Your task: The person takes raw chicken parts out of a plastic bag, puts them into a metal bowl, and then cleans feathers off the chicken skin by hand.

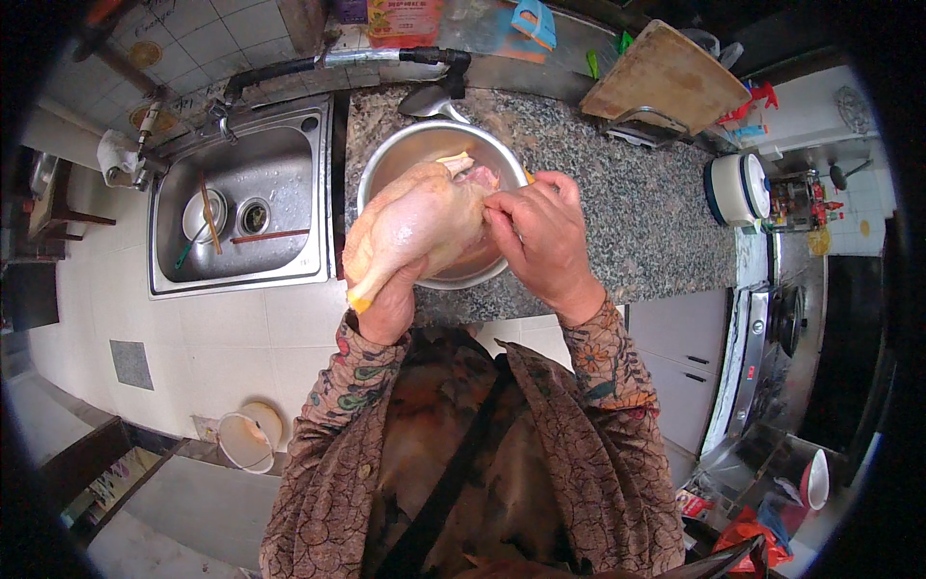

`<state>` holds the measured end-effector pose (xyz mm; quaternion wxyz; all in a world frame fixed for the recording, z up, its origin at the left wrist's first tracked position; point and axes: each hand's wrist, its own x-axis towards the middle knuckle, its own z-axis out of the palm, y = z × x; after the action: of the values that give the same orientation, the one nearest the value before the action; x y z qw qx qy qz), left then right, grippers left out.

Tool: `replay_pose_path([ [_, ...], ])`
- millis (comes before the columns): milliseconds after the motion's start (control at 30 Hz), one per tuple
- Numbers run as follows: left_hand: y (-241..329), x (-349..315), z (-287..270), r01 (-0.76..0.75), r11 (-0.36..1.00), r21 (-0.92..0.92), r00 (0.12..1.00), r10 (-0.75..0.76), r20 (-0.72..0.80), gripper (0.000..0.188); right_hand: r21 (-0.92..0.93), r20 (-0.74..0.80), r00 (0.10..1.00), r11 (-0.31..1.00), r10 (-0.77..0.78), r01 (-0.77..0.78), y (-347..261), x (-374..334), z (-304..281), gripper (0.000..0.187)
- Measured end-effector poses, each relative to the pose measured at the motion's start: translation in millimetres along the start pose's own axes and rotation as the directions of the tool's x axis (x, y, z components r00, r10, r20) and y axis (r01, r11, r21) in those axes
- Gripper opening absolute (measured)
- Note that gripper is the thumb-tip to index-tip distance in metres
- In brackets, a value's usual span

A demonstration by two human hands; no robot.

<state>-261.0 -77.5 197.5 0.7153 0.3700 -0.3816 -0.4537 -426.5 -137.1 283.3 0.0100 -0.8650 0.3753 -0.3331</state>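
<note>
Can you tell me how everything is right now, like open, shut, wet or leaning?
Chicken: raw, plucked, held up
Left grip: holding the chicken
Right grip: seems to pinch the chicken
Metal bowl: open, under the chicken
Sink: wet
Cutting board: leaning
Rice cooker: lid looks shut
Cupboard doors: shut
Bucket: open

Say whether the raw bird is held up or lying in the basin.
Held up: the left hand grips the raw bird, which hides part of the basin's rim.
</note>
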Motion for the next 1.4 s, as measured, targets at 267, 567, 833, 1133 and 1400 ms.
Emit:
replay_pose_path([
  [267, 9, 2, 5, 0.006, 1.000, 0.030, 1.000, -0.005, -0.012, 0.055, -0.061, 0.059, 0.998, 0.998, -0.016, 0.020, 1, 2, -1, 0.011],
  [567, 10, 3, 5, 0.011, 1.000, 0.016, 1.000, -0.011, 0.008, 0.055, -0.058, 0.002, 1.000, 0.998, -0.002, 0.002, 8, 4, 4, 0.010],
  [833, 5, -1, 4, 0.097, 0.986, -0.136, 0.995, -0.098, -0.005, 0.055, 0.107, 0.010, 0.997, 0.991, 0.075, -0.075, 13, -2, -2, 0.008],
  [1133, 7, 1, 6, 0.057, 0.989, -0.134, 0.998, -0.055, 0.016, 0.050, 0.044, 0.035, 0.999, 0.999, -0.008, 0.006, 5, -2, -8, 0.010],
  [1400, 5, 0, 5, 0.080, 0.992, -0.096, 0.997, -0.078, 0.018, 0.042, -0.058, 0.038, 0.998, 0.997, -0.045, 0.048, 1, 1, -6, 0.010],
])
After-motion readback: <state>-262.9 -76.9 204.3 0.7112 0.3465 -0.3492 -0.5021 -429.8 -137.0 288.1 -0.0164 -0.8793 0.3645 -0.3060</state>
